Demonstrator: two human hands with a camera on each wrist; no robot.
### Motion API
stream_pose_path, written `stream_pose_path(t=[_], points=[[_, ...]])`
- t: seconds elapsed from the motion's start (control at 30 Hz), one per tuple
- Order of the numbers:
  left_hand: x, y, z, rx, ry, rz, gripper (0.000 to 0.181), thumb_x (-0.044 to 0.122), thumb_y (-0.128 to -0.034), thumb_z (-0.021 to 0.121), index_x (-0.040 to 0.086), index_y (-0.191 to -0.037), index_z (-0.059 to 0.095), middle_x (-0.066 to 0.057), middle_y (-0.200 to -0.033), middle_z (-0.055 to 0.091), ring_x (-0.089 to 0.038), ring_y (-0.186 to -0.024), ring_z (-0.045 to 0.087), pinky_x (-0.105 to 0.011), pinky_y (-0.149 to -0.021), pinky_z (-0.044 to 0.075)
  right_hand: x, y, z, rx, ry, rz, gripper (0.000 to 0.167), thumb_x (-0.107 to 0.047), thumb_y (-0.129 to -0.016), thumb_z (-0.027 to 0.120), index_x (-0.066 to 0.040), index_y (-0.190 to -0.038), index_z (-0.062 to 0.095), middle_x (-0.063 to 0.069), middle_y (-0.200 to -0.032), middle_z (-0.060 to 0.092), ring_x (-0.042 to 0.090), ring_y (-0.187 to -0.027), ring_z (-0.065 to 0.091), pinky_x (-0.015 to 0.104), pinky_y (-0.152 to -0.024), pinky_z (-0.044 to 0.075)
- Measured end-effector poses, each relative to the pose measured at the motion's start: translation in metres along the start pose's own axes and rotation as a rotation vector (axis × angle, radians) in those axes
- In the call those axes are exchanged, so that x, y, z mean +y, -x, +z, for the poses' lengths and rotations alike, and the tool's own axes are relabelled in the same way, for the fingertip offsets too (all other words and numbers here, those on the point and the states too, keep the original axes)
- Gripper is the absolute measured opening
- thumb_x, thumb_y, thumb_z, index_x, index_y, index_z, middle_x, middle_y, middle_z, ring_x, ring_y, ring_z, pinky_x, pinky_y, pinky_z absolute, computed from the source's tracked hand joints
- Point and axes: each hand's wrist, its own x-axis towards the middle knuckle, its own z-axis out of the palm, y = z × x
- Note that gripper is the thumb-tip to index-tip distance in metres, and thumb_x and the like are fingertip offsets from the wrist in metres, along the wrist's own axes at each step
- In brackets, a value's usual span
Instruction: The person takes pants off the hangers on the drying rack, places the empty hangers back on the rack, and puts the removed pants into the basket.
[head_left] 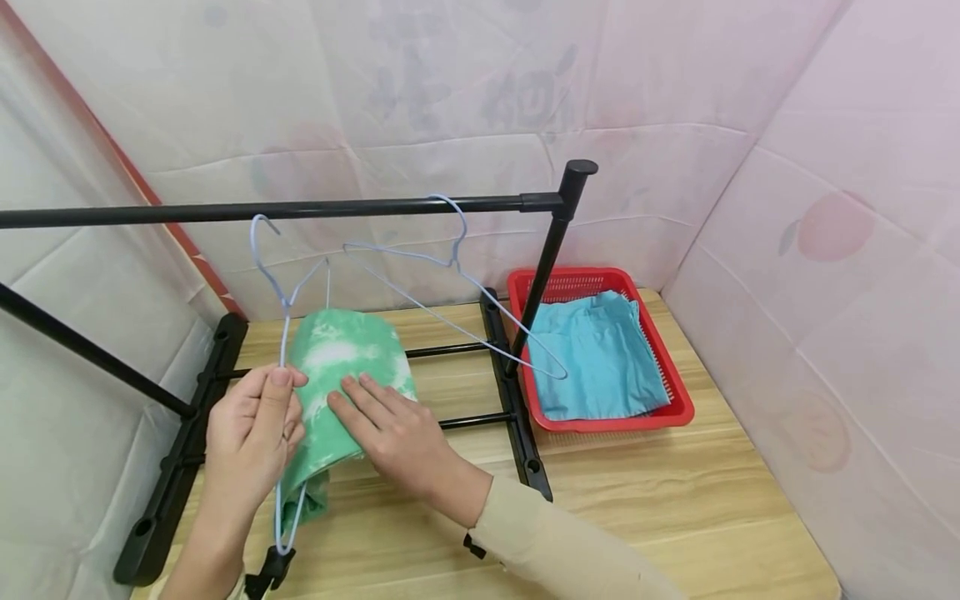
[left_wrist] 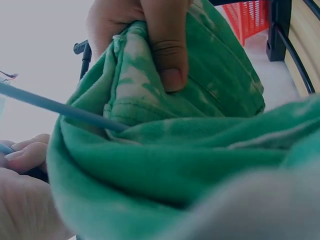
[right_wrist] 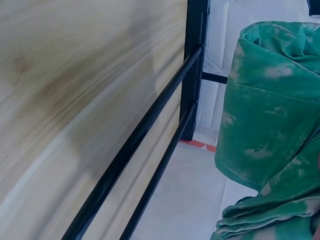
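Note:
My left hand (head_left: 251, 425) pinches the wire of a light-blue hanger (head_left: 283, 342), which tilts with its hook just below the rack's bar. Over this hanger is draped a green-and-white tie-dyed garment (head_left: 330, 350); its exact kind I cannot tell. On the garment's top lie the fingers of my right hand (head_left: 397, 433). In the left wrist view, the right hand's thumb (left_wrist: 172, 75) holds the cloth from the other side, beside a stitched edge. The hanger wire (left_wrist: 65, 109) runs into the folds there. The right wrist view has the garment (right_wrist: 270, 125) hanging in a wide, tube-like fold.
A black rack's bar (head_left: 337, 208) crosses above, bearing a second blue hanger (head_left: 459, 246). At the right, a red basket (head_left: 678, 408) holds folded blue cloth (head_left: 600, 358). The rack's feet (head_left: 525, 433) and lower rods stand on the wooden table (head_left: 660, 508), before white sheeting.

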Motion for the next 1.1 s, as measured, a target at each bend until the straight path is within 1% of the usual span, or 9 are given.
stream_pose_path(t=[0.2, 0.43, 0.53, 0.73, 0.83, 0.97, 1.1], points=[[0.001, -0.001, -0.001, -0.008, -0.006, 0.016, 0.028, 0.010, -0.1081, 0.039, -0.014, -0.101, 0.052, -0.002, -0.053, 0.038, -0.014, -0.037, 0.035, -0.030, -0.031, 0.026, 0.005, -0.005, -0.003, 0.032, -0.021, -0.006, 0.037, -0.007, -0.108, 0.035, -0.008, -0.129, 0.066, 0.011, -0.128, 0.066, 0.026, -0.116, 0.066, 0.033, -0.098, 0.052], [0.000, -0.002, -0.001, -0.002, -0.071, 0.026, 0.027, 0.007, -0.1075, 0.040, -0.016, -0.101, 0.052, -0.001, -0.053, 0.040, -0.013, -0.040, 0.038, -0.030, -0.035, 0.030, 0.011, -0.010, -0.004, 0.039, -0.027, 0.019, 0.034, -0.009, -0.107, 0.040, -0.009, -0.131, 0.065, 0.011, -0.130, 0.065, 0.025, -0.117, 0.065, 0.032, -0.100, 0.050], [0.000, -0.002, -0.001, 0.003, -0.078, 0.031, 0.027, 0.007, -0.1074, 0.041, -0.016, -0.102, 0.053, -0.001, -0.054, 0.041, -0.013, -0.041, 0.039, -0.030, -0.036, 0.031, 0.013, -0.013, -0.006, 0.048, -0.035, 0.026, 0.032, -0.009, -0.106, 0.045, -0.009, -0.132, 0.064, 0.011, -0.130, 0.065, 0.025, -0.118, 0.065, 0.032, -0.100, 0.050], [0.000, -0.003, -0.001, -0.017, -0.049, 0.074, 0.024, 0.005, -0.1068, 0.041, -0.015, -0.102, 0.054, -0.002, -0.053, 0.041, -0.013, -0.041, 0.039, -0.030, -0.036, 0.031, 0.015, -0.015, -0.009, 0.045, -0.065, 0.065, 0.032, -0.009, -0.105, 0.049, -0.010, -0.134, 0.063, 0.010, -0.131, 0.065, 0.024, -0.118, 0.065, 0.031, -0.097, 0.051], [0.000, -0.002, -0.002, -0.012, -0.056, 0.069, 0.024, 0.005, -0.1068, 0.041, -0.016, -0.102, 0.053, -0.001, -0.053, 0.041, -0.013, -0.041, 0.039, -0.030, -0.036, 0.032, 0.017, -0.016, -0.009, 0.053, -0.074, 0.083, 0.032, -0.007, -0.104, 0.050, -0.011, -0.133, 0.063, 0.009, -0.130, 0.066, 0.023, -0.118, 0.065, 0.030, -0.096, 0.052], [0.001, -0.002, -0.003, 0.015, -0.088, 0.033, 0.026, 0.007, -0.1072, 0.041, -0.015, -0.104, 0.054, -0.001, -0.053, 0.041, -0.012, -0.041, 0.039, -0.029, -0.037, 0.033, 0.019, -0.017, -0.009, 0.066, -0.086, 0.101, 0.033, -0.004, -0.102, 0.053, -0.011, -0.132, 0.063, 0.008, -0.129, 0.067, 0.022, -0.117, 0.066, 0.029, -0.097, 0.051], [0.000, -0.002, -0.004, 0.006, -0.096, 0.032, 0.027, 0.007, -0.1074, 0.040, -0.016, -0.104, 0.053, -0.001, -0.053, 0.041, -0.012, -0.041, 0.039, -0.029, -0.037, 0.032, 0.020, -0.019, -0.010, 0.070, -0.105, 0.118, 0.036, 0.000, -0.100, 0.055, -0.011, -0.132, 0.064, 0.008, -0.128, 0.067, 0.021, -0.117, 0.066, 0.027, -0.098, 0.049]])
